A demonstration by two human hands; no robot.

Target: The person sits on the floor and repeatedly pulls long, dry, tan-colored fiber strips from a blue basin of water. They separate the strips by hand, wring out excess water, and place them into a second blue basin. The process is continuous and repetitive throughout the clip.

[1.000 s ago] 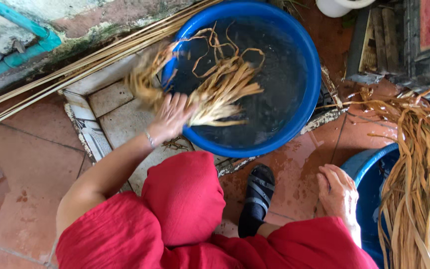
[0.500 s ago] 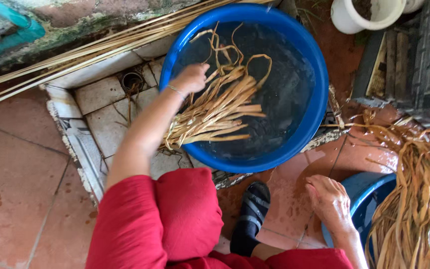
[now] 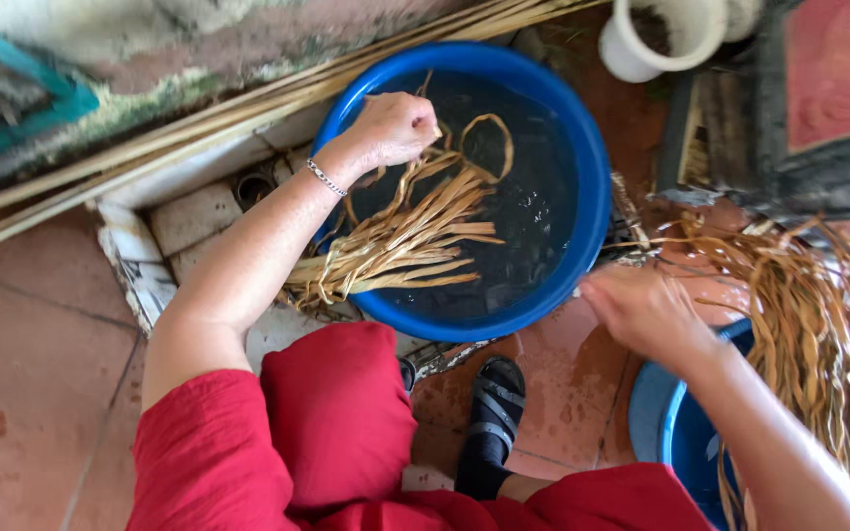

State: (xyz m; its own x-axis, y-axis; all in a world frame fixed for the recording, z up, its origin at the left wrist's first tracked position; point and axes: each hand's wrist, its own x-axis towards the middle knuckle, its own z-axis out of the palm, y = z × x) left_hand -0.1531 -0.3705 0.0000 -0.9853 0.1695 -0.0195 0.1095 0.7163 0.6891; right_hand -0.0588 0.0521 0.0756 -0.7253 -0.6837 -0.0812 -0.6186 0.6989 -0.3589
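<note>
A: What are the hands doing?

B: The left hand (image 3: 391, 128) is closed around the upper end of a bundle of tan strips (image 3: 400, 241), over the far side of the blue basin (image 3: 592, 187). The strips trail from that fist back toward the person; their loose ends hang over the near rim, and the middle lies on dark water.

A: And the right hand (image 3: 641, 315)?

B: It hangs just outside the basin's near rim, fingers loosely out, gripping nothing as far as I can see. It is slightly blurred. Right of it lies a dry heap (image 3: 809, 315) of the same strips, draped over a second basin (image 3: 681, 433).

A: How would you handle the bundle well?

B: I judge it best to keep the fist tight at the one end so the strips stay gathered, and to press them flat under the water, since the ends over the rim look dry. The free hand could tuck those ends in.

A: Anything else close by?

B: Long canes (image 3: 199, 128) lie along the wall beyond the left hand, and a white pot (image 3: 661, 39) stands past the basin. A sandal (image 3: 489, 413) shows between the arms.
</note>
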